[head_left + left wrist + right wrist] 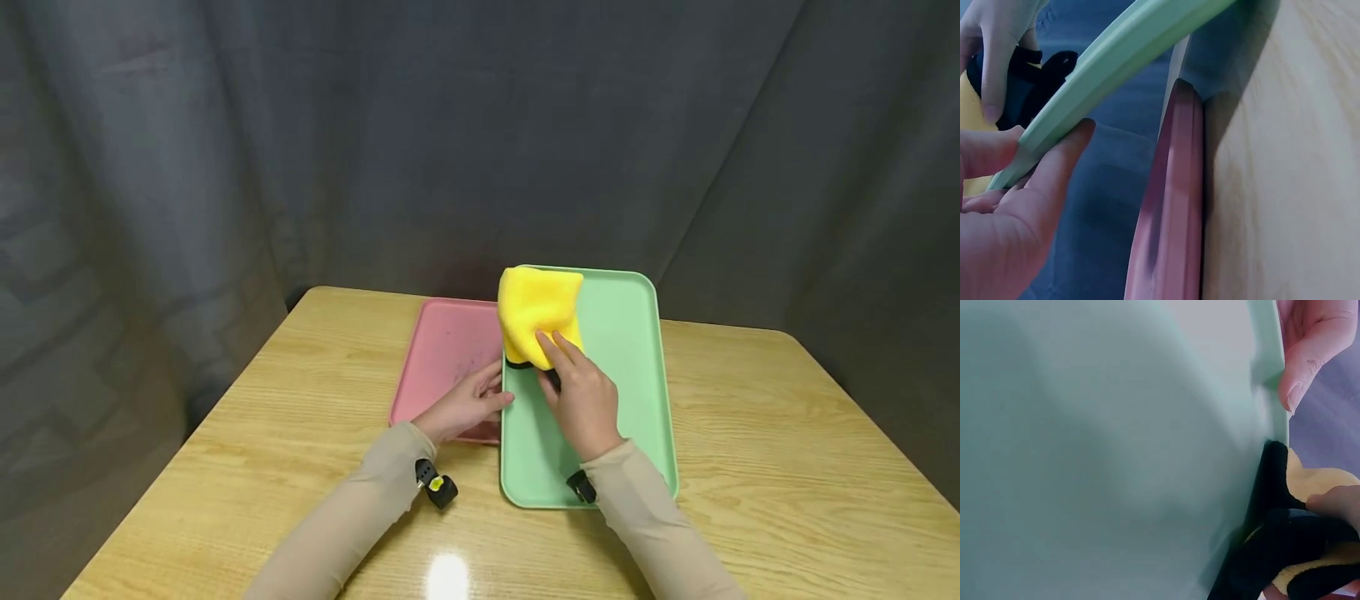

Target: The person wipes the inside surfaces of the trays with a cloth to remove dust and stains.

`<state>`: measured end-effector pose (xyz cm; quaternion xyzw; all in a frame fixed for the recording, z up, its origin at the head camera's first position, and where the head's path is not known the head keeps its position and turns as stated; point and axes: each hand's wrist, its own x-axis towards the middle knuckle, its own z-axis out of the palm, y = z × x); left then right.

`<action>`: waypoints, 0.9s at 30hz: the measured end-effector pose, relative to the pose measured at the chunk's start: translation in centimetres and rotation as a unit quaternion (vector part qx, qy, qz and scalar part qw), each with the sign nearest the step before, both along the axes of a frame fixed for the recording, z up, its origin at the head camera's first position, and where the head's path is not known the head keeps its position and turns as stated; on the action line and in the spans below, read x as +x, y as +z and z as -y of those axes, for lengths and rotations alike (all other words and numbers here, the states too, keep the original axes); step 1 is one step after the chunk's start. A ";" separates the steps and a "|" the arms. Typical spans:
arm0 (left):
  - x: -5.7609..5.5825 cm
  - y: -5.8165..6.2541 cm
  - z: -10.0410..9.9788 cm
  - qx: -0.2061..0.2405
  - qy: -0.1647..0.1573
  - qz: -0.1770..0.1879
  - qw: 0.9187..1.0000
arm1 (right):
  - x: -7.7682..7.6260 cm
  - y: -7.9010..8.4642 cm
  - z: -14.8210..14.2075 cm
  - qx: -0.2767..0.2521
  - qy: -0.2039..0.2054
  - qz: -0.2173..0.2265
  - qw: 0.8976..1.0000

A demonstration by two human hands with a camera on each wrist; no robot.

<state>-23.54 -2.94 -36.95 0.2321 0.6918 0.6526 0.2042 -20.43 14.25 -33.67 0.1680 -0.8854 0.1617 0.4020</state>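
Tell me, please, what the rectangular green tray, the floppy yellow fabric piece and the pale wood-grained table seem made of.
Rectangular green tray: probably plastic, satin finish; smooth rounded rim.
Floppy yellow fabric piece: likely matte fleece; soft folds, fuzzy edges.
Pale wood-grained table: wood or laminate, glossy; visible grain, bright reflection.

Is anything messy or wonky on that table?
Yes. The pink tray has small dark, purplish marks on it, maybe stains. The green tray looks tilted: the left hand holds its left edge up off the table.
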 end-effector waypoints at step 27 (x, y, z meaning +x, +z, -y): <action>0.8 0.3 0.1 0.010 -0.001 0.001 1.000 | -0.3 0.5 -1.7 -0.031 -0.036 0.071 0.996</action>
